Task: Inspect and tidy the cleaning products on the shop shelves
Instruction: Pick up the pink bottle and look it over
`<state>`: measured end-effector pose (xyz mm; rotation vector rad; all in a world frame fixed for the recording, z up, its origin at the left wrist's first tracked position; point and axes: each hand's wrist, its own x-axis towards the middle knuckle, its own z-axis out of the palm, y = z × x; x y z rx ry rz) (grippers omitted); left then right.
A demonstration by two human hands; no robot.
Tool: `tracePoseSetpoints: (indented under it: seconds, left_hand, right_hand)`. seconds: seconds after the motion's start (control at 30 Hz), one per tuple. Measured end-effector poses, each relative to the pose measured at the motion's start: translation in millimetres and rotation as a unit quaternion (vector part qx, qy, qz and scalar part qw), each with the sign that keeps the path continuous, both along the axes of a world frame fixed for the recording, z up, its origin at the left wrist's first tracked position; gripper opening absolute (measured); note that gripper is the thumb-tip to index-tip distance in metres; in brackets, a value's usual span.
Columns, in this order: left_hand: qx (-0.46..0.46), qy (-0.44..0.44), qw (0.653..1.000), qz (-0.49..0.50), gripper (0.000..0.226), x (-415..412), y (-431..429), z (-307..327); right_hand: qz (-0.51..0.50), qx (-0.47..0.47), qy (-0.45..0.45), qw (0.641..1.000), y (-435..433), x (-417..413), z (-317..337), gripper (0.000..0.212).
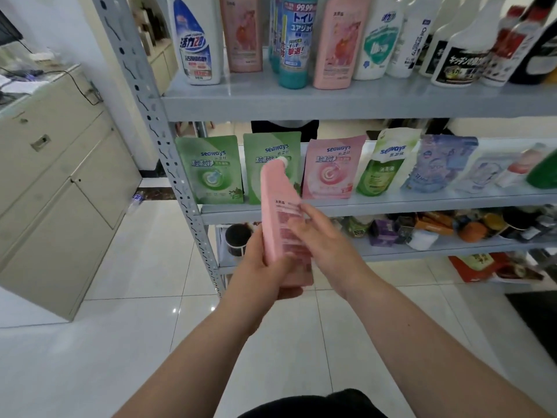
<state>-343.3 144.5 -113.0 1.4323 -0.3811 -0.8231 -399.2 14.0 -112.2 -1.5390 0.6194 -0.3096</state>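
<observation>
Two-handed hold on a pink bottle (278,224), raised in front of the grey shelving unit (331,101) and clear of every shelf. Gripped low down by the left hand (265,267), curled round its base and side. Touched on the printed label by the right hand (322,239), laid fairly straight and relaxed across it. Tilted a little, white cap uppermost and leaning right, overlapping in view the second green pouch (271,152) on the middle shelf. Beside that, on the same shelf: another green pouch (209,170) to its left, a pink pouch (330,167) to its right, further pouches too blurred to read. On the top shelf: two matching pink bottles (334,40), a teal bottle (297,40) between them, a white bottle (196,40) at the left end. Left of the unit, a beige cabinet (60,176) on the pale tiled floor (150,297).
</observation>
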Motion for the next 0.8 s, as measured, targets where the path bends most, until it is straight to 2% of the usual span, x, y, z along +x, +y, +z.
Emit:
tracePoseSetpoints:
  seconds: [0.03, 0.07, 0.13, 0.2, 0.27, 0.3, 0.37, 0.43, 0.5, 0.57, 0.63, 0.73, 0.8]
  left_hand:
    - [0.009, -0.068, 0.998, -0.009, 0.048, -3, -3, -1]
    - [0.016, -0.128, 0.991, -0.021, 0.049, -7, -6, -1]
    - [0.024, -0.214, 0.976, -0.033, 0.047, -14, -14, -2]
    - [0.033, -0.259, 0.965, -0.021, 0.048, -15, -26, -5]
    - [0.055, -0.269, 0.962, 0.013, 0.045, -12, -37, -8]
    - [0.064, -0.233, 0.97, 0.024, 0.043, -11, -43, -8]
    - [0.049, -0.087, 0.995, 0.026, 0.04, -13, -55, -7]
    - [0.018, 0.034, 0.999, 0.011, 0.027, -21, -69, -3]
    - [0.012, 0.05, 0.998, 0.032, 0.012, -31, -86, -4]
    - [0.026, 0.066, 0.994, 0.079, 0.021, -40, -100, -5]
    - [-0.028, 0.158, 0.982, 0.098, 0.031, -45, -110, -6]
    - [-0.098, 0.242, 0.965, 0.006, 0.039, -53, -117, 2]
    - [-0.085, 0.219, 0.971, -0.038, 0.044, -52, -120, 3]
  right_hand:
    - [0.013, 0.029, -0.009, 0.999, -1, 0, -2, 0.046]
    - [0.004, 0.068, -0.022, 0.997, -2, 2, -4, 0.043]
    - [-0.063, 0.149, -0.055, 0.985, -8, 2, -3, 0.028]
    - [-0.114, 0.215, -0.089, 0.966, -23, -5, -1, 0.026]
    - [-0.139, 0.285, -0.116, 0.941, -40, -14, 1, 0.042]
    - [-0.143, 0.306, -0.121, 0.933, -47, -19, 2, 0.047]
    - [-0.128, 0.329, -0.133, 0.926, -60, -29, 5, 0.034]
    - [-0.088, 0.33, -0.142, 0.929, -73, -37, 5, 0.025]
    - [-0.051, 0.32, -0.148, 0.934, -83, -42, 6, 0.026]
    - [-0.011, 0.303, -0.152, 0.941, -94, -46, 6, 0.039]
    - [0.042, 0.273, -0.142, 0.95, -105, -49, 4, 0.047]
    - [0.091, 0.223, -0.112, 0.964, -122, -51, 1, 0.044]
    - [0.109, 0.182, -0.114, 0.971, -131, -52, 2, 0.048]
